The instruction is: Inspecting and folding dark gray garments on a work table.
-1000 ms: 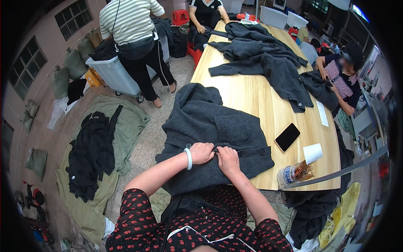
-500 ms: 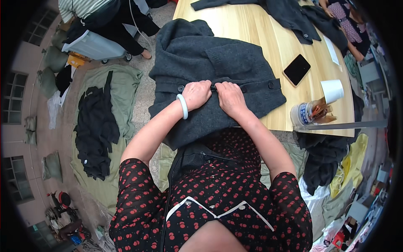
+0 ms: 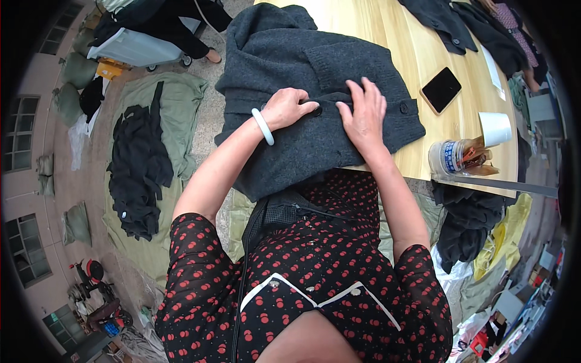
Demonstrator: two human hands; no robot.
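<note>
A dark grey knitted cardigan (image 3: 290,154) lies folded over the near edge of the table, its buttoned front band running left to right. My left hand (image 3: 285,109) wears a pale bangle and is closed on the cardigan's front band, thumb against a dark button (image 3: 316,112). Farther right along the same band, my right hand (image 3: 365,118) rests on the knit with its fingers spread, holding nothing. Another dark button (image 3: 404,108) shows near the cardigan's right end. Buttons under the hands are hidden.
On the light wooden table (image 3: 357,17) are a phone (image 3: 441,90), a jar of tools (image 3: 448,158) with a white cup (image 3: 495,128), and another dark garment (image 3: 439,24). Dark clothes (image 3: 140,175) lie on green cloth at left. A wheeled grey bin (image 3: 136,49) stands beyond.
My right hand has let go of the front band beside my left hand and moved right, its fingers opening. My left hand stays on the band. The view has shifted slightly.
</note>
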